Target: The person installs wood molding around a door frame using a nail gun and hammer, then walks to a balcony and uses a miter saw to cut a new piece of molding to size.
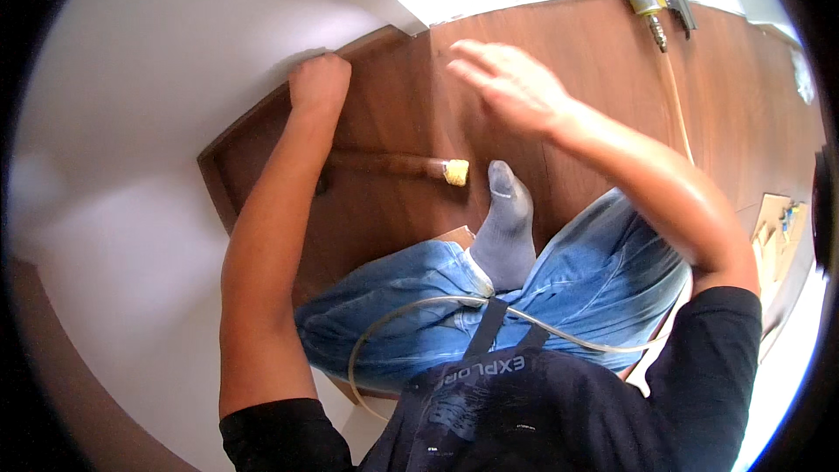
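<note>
My left hand (320, 83) is closed in a fist shape at the brown skirting strip (253, 127) along the foot of the white wall. Its fingers curl away from view, so whatever they hold is hidden. Over the brown wood floor (384, 105), my right hand (511, 87) is raised with fingers stretched out, slightly blurred and holding nothing. Between my arms lies a wooden handle (393, 163) with a yellow-wrapped end (455, 172). Its other end passes behind my left forearm, where a dark part barely shows.
An air tool (645, 0) with a black grip lies at the far right, its hose (677, 109) running back toward me. Another stretch of hose (419, 301) crosses my lap. My socked foot (507, 218) rests near the handle. Cardboard pieces (769, 232) lie at right.
</note>
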{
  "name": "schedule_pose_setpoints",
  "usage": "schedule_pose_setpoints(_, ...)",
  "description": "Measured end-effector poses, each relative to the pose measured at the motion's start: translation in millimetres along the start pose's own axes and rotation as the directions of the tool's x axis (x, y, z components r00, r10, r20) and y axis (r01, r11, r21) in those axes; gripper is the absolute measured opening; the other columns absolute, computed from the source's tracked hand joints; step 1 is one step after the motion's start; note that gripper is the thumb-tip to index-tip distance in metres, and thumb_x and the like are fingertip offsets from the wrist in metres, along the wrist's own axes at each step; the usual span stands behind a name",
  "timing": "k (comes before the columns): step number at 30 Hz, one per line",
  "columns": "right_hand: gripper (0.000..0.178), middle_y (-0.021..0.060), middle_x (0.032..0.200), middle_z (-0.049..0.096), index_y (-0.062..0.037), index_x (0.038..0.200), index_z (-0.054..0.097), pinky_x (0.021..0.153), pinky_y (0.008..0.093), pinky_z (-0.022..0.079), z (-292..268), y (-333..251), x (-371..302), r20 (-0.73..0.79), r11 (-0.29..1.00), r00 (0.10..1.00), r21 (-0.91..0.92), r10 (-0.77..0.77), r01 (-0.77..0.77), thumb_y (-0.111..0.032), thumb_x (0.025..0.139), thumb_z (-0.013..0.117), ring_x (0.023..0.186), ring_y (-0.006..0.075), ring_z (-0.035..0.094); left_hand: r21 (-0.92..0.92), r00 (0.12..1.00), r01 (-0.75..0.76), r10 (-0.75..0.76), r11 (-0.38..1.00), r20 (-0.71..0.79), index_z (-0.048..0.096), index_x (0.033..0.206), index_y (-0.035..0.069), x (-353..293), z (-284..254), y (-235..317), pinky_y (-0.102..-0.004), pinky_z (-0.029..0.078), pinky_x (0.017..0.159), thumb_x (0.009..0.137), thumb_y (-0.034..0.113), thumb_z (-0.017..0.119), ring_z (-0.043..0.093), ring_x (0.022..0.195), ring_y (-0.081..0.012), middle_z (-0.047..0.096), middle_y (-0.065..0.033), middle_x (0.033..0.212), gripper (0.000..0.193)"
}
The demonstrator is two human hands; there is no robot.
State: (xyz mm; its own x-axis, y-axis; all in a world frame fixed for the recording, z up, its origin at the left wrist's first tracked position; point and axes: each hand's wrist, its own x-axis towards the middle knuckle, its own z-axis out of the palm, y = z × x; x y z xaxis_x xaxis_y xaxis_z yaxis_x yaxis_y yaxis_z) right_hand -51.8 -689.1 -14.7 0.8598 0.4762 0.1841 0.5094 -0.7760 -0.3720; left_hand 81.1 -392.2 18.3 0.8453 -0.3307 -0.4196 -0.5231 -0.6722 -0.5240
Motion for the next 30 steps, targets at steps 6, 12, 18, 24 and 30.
schedule_pose_setpoints(6,0.05,0.0209,0.142,0.06,-0.0068,0.14,0.06,0.115,0.0454,0.047,-88.0,36.2,-24.0,-0.112,0.925,0.92,-0.024,0.375,-0.38,-0.006,0.09,0.067,0.132,0.0395,0.058,-0.098,0.99,0.034,-0.021,0.995,0.137,0.081,0.11,0.007,3.5,-10.1,1.4,-0.0495,0.065,0.086,0.102,0.01,0.054,0.077,0.109,-0.0313,0.078,-0.0136,0.119,0.028)
schedule_pose_setpoints(12,0.049,0.0178,0.144,0.058,-0.0077,0.141,0.06,0.115,0.0453,0.045,-25.8,12.4,-31.7,0.027,0.968,0.969,0.059,0.245,-0.246,-0.012,0.093,0.069,0.133,0.0383,0.055,-0.182,0.993,0.031,-0.01,0.983,0.118,0.082,0.112,0.01,8.1,-12.8,7.3,-0.0501,0.062,0.088,0.098,0.01,0.061,0.076,0.109,-0.0313,0.078,-0.0107,0.12,0.025)
schedule_pose_setpoints(18,0.058,0.0104,0.155,0.049,-0.0142,0.15,0.056,0.122,0.0481,0.037,10.3,16.3,-45.7,0.018,0.987,0.997,-0.144,0.07,-0.067,-0.016,0.093,0.069,0.143,0.0351,0.044,-0.207,0.998,0.058,-0.054,0.977,0.027,0.082,0.113,0.01,3.4,-5.2,8.5,-0.0478,0.062,0.084,0.096,0.009,0.065,0.076,0.107,-0.0272,0.08,-0.0052,0.115,0.024)
schedule_pose_setpoints(24,0.058,0.0095,0.154,0.051,-0.0149,0.148,0.058,0.121,0.0468,0.038,16.3,15.7,-41.1,-0.011,0.988,0.999,-0.151,0.031,-0.033,-0.013,0.091,0.068,0.141,0.0341,0.047,-0.146,0.999,0.001,-0.009,0.989,-0.054,0.082,0.114,0.013,9.6,17.1,5.3,-0.0461,0.063,0.081,0.097,0.013,0.065,0.075,0.11,-0.0275,0.079,-0.0036,0.118,0.025)
schedule_pose_setpoints(30,0.053,0.0099,0.153,0.053,-0.014,0.145,0.06,0.121,0.0472,0.039,11.3,20.1,-45.8,-0.005,0.985,0.999,-0.164,0.046,-0.046,-0.012,0.093,0.065,0.141,0.0353,0.048,-0.334,0.988,0.083,-0.12,0.939,-0.093,0.062,0.136,-0.002,-48.9,3.1,-14.4,-0.0438,0.049,0.108,0.101,0.013,0.058,0.061,0.127,-0.0299,0.061,-0.0192,0.14,0.039)
